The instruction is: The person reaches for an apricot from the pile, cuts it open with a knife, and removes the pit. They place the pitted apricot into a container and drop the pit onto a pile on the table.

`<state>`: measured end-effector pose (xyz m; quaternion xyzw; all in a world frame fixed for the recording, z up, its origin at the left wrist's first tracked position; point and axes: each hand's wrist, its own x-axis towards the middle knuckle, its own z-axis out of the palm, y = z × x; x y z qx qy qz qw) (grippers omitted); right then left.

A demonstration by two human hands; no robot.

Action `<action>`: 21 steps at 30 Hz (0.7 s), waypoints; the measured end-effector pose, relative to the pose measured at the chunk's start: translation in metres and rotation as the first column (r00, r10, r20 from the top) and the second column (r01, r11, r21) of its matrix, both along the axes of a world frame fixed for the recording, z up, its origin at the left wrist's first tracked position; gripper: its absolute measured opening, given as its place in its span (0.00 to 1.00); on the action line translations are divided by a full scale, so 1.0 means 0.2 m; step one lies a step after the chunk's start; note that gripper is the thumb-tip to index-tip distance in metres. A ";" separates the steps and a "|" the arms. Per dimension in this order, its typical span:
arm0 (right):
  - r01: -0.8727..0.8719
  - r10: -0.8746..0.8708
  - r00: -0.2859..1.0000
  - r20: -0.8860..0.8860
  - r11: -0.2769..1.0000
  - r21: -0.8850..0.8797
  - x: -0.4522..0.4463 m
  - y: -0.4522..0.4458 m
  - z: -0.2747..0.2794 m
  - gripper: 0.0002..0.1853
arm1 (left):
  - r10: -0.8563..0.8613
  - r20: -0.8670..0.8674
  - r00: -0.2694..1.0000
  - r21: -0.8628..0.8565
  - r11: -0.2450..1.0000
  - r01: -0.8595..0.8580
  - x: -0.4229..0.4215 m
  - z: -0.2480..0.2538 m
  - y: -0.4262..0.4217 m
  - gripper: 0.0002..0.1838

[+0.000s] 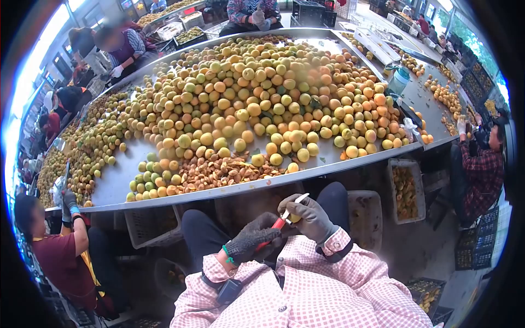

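Observation:
Both of my hands wear dark gloves and meet above my lap, just below the table edge. My left hand [252, 238] is closed round the red handle of a small tool [280, 223] with a pale blade. Against that blade, my right hand [310, 217] grips a yellow-green fruit [295, 217], mostly hidden by the fingers. On the metal table [126, 167] in front of me lies a large heap of yellow, orange and green fruit [240, 93]. Near the edge is a pile of brown pits and scraps [219, 174].
White crates [365, 218] stand under the table edge, one with fruit [406, 191] to the right. A person in maroon [60, 257] sits at left, another in plaid [481, 169] at right. More people sit across the table. A bottle [399, 81] stands at the table's right.

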<state>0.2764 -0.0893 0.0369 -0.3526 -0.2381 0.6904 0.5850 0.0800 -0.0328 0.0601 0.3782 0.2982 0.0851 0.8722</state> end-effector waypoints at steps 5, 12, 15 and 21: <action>-0.071 0.075 0.952 -0.298 0.997 0.024 -0.01 -0.08 0.11 0.20 | 0.176 0.011 0.984 0.224 0.959 -0.174 0.01 0.00 -0.07 0.14; 0.060 -0.074 0.996 0.045 0.965 0.255 -0.12 -0.15 0.18 0.19 | 0.431 -0.189 0.882 0.982 0.061 0.180 0.05 0.11 -0.12 0.16; 0.160 -0.158 0.987 -0.026 0.978 0.131 -0.16 -0.18 0.15 0.23 | 0.403 -0.229 0.886 0.973 0.064 0.223 0.06 0.12 -0.11 0.17; 0.249 -0.244 0.968 -0.054 0.962 0.110 -0.21 -0.20 0.12 0.22 | 0.388 -0.250 0.887 0.963 0.005 0.269 0.04 0.13 -0.13 0.14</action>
